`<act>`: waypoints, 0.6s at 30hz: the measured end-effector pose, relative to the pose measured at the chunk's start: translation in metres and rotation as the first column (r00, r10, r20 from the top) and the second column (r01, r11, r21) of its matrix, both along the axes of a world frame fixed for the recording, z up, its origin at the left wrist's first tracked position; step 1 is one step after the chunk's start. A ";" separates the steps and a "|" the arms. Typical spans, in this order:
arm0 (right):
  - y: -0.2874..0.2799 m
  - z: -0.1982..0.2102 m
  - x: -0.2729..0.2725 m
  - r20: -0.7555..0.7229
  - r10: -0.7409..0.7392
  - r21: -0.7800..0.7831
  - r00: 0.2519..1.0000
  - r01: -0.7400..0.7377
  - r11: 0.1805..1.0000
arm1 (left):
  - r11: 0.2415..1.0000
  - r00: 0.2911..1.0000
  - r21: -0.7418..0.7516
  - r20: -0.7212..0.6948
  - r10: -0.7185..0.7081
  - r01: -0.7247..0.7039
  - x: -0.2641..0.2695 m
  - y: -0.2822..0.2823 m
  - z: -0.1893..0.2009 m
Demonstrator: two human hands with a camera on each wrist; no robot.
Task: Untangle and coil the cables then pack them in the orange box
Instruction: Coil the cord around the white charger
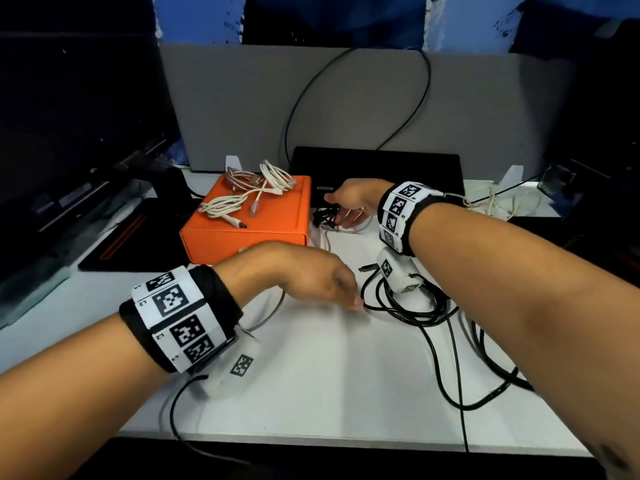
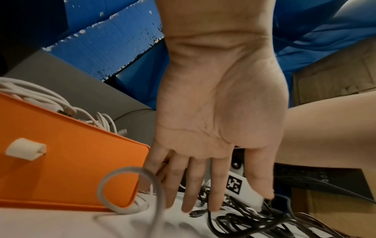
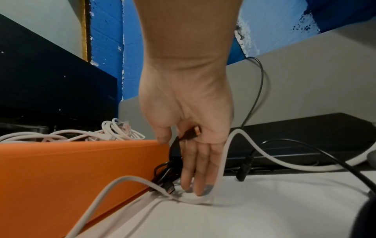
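The orange box (image 1: 242, 220) sat closed on the white desk (image 1: 329, 375), left of the middle, with a heap of white cables (image 1: 256, 192) and a braided coppery one (image 1: 239, 180) lying loose on its lid.

The right hand (image 1: 353, 199) reached to the gap just beyond the box's right end. Its fingers (image 3: 195, 169) pointed down at the desk, fairly straight, tips touching a grey cable (image 3: 221, 161) that looped round them. A small bundle of black cable (image 3: 167, 169) stood between that hand and the box wall, and one black plug (image 3: 191, 133) lay against the palm near the thumb. Whether the grip was truly clamped on that bundle I could not tell; the thumb hung beside it and the fingers looked loose.

The left hand (image 1: 304, 275) hovered low over the desk in front of the box, palm down, fingers (image 2: 193, 185) straight and spread, holding nothing. Its fingertips were just beside a tangle of black cable (image 1: 415, 313) spread on the desk towards the right, a small black plug (image 2: 198, 213) lying right under them. A grey cable loop (image 2: 130, 190) curled up between that hand and the box front.

A black flat device (image 1: 377, 174) lay behind the box, against a grey partition (image 1: 242, 105).
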State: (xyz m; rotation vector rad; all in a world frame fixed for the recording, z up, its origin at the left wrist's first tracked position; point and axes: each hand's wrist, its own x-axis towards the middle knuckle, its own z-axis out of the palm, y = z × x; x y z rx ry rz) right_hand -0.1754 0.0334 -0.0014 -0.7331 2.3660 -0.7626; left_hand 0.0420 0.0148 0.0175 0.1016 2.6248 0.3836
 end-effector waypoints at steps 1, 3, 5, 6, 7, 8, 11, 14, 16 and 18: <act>0.001 0.002 -0.001 -0.023 0.002 0.010 1.000 -0.002 1.000 | 1.000 0.998 -0.018 -0.058 0.014 -0.015 -0.001 -0.004 0.001; 0.005 0.011 -0.004 -0.139 0.021 0.047 0.990 -0.015 0.999 | 0.998 0.985 -0.049 -0.167 0.039 -0.048 -0.005 -0.012 0.001; 0.015 0.021 -0.006 -0.279 0.058 0.105 0.958 -0.029 0.994 | 0.991 0.976 -0.093 -0.204 0.077 -0.098 -0.009 -0.017 -0.002; 0.020 0.024 -0.008 -0.319 0.079 0.139 0.944 -0.036 0.990 | 0.985 0.977 -0.122 -0.190 0.101 -0.125 -0.011 -0.016 -0.003; 0.023 0.025 -0.012 -0.342 0.105 0.176 0.934 -0.046 0.983 | 0.978 0.979 -0.150 -0.165 0.118 -0.143 -0.011 -0.014 -0.004; 0.027 0.025 -0.014 -0.356 0.131 0.215 0.925 -0.055 0.975 | 0.974 0.983 -0.175 -0.142 0.118 -0.142 -0.013 -0.010 -0.005; 0.033 0.020 -0.020 -0.392 0.220 0.312 0.893 -0.096 0.945 | 0.959 0.991 -0.255 -0.078 0.105 -0.121 -0.020 0.006 -0.009; 0.032 0.014 -0.017 -0.345 0.346 0.436 0.872 -0.178 0.882 | 0.958 0.994 -0.265 -0.034 0.101 -0.107 -0.027 0.018 -0.013; 0.031 0.009 -0.014 -0.329 0.409 0.510 0.851 -0.205 0.835 | 0.969 0.997 -0.231 -0.031 0.077 -0.082 -0.030 0.025 -0.012; 0.028 0.005 -0.011 -0.359 0.418 0.513 0.835 -0.197 0.835 | 0.982 0.998 -0.179 -0.039 0.056 -0.062 -0.033 0.030 -0.012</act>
